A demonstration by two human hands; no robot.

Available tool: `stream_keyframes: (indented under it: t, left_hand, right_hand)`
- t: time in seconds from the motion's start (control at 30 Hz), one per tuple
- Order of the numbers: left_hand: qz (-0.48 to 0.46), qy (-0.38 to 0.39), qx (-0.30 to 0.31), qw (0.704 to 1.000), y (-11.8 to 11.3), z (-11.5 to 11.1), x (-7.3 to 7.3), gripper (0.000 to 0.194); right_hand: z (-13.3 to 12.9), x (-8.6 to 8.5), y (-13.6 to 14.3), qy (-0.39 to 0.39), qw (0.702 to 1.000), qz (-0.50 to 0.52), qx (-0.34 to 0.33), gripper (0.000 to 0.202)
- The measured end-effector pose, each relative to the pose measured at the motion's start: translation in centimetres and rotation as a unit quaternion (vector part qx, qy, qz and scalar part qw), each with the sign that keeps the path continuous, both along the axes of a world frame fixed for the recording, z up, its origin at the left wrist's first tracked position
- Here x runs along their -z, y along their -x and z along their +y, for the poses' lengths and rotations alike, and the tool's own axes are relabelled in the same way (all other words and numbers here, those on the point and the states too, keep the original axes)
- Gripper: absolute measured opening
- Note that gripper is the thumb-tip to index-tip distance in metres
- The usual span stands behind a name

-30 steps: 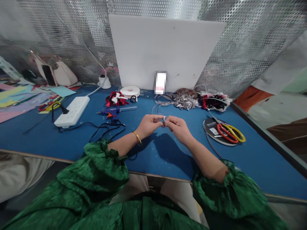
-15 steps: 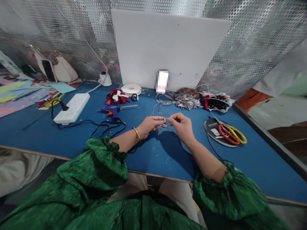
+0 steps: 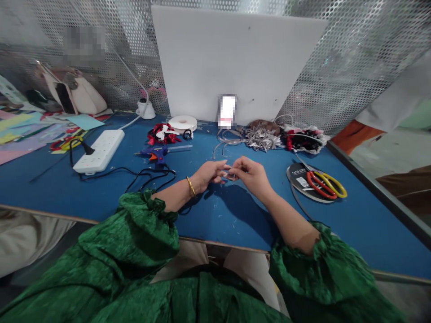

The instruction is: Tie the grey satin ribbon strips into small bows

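Note:
Over the blue table [image 3: 208, 220], my left hand [image 3: 209, 174] and my right hand [image 3: 251, 174] meet fingertip to fingertip. Between them is a small piece of grey ribbon [image 3: 229, 176], mostly covered by the fingers, so its shape is hard to make out. The right thumb and forefinger pinch it from one side, while the left fingers hold it from the other. Behind the hands lie loose grey ribbon lengths [image 3: 231, 136] and a pile of small grey ribbon bows [image 3: 263, 139].
To the left are a blue glue gun [image 3: 157, 154], a white ribbon roll [image 3: 182, 123], red bows [image 3: 160, 134] and a white power strip [image 3: 100, 151]. Red-and-yellow scissors [image 3: 326, 185] rest on a black ribbon spool [image 3: 299, 177] at right. A white board [image 3: 235, 63] stands behind a blurred phone [image 3: 227, 111].
The left fingers have spread a little, and the right hand has shifted slightly left toward them. The grey ribbon shows less than before. The camera view has tilted slightly.

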State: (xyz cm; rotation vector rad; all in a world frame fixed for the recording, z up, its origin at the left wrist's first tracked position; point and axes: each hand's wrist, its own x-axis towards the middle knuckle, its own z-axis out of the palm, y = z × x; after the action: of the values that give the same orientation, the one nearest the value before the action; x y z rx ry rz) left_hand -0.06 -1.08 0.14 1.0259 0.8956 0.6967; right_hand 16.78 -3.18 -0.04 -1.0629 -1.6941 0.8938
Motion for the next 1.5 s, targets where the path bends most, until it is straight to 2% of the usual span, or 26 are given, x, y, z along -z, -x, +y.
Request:
stream_keyframes:
  t: [0.1,0.23,0.33,0.5,0.6,0.7,0.73,0.8,0.93,1.1,1.23,1.3,1.37,1.43,1.5]
  left_hand:
    - [0.023,-0.016,0.018,0.999,0.2,0.2,0.1,0.055]
    - [0.063,-0.041,0.054,0.996,0.4,0.2,0.3,0.069]
    - [0.083,-0.044,0.062,0.994,0.3,0.2,0.3,0.073]
    - [0.082,-0.034,0.06,0.994,0.1,0.1,0.3,0.07]
    - [0.064,-0.039,0.028,0.997,0.1,-0.1,0.1,0.063]
    - [0.024,-0.044,-0.024,0.998,-0.1,-0.4,-0.3,0.05]
    - [0.005,-0.044,-0.039,0.998,-0.2,-0.6,-0.4,0.044]
    - [-0.037,-0.044,-0.055,0.997,-0.5,-0.9,-0.5,0.034]
    - [-0.131,0.013,-0.078,0.988,-1.2,-1.5,-0.3,0.035]
    - [-0.259,0.077,-0.048,0.962,-1.2,-1.4,0.0,0.028]
    - [-0.306,0.096,-0.011,0.947,-0.6,-1.1,0.1,0.013]
    - [-0.307,0.115,0.021,0.945,-0.4,-0.9,0.1,0.008]
    - [-0.273,0.133,0.028,0.952,-0.4,-0.8,0.1,0.018]
    - [-0.212,0.119,0.004,0.97,-0.6,-0.8,0.2,0.023]
    - [-0.174,0.083,-0.028,0.981,-1.0,-0.9,0.1,0.02]
  right_hand:
    - [-0.3,-0.4,-0.3,-0.057,0.994,-0.082,-0.048,0.013]
    - [-0.5,-0.9,-0.6,-0.118,0.968,-0.187,-0.122,0.021]
    - [-0.6,-1.0,-0.6,-0.129,0.953,-0.222,-0.164,0.024]
    - [-1.1,-1.2,0.0,-0.161,0.938,-0.251,-0.177,0.023]
    - [-0.8,-1.0,0.3,-0.145,0.961,-0.202,-0.122,0.023]
    - [-0.1,-0.2,0.5,-0.069,0.997,-0.041,0.02,0.014]
    - [0.2,0.1,0.7,-0.028,0.998,0.028,0.057,0.011]
    - [0.6,0.7,1.0,0.044,0.982,0.16,0.087,0.01]
    - [0.8,1.1,1.7,0.098,0.95,0.284,0.079,0.018]
    - [0.6,0.7,1.9,0.128,0.936,0.322,0.052,0.021]
    - [0.6,0.5,1.7,0.148,0.929,0.334,0.056,0.023]
    - [0.6,0.5,1.6,0.146,0.929,0.336,0.059,0.022]
    - [0.6,0.6,1.7,0.139,0.932,0.33,0.063,0.021]
    - [0.5,0.6,1.8,0.139,0.935,0.319,0.063,0.02]
    - [0.3,0.5,2.2,0.146,0.937,0.311,0.061,0.02]
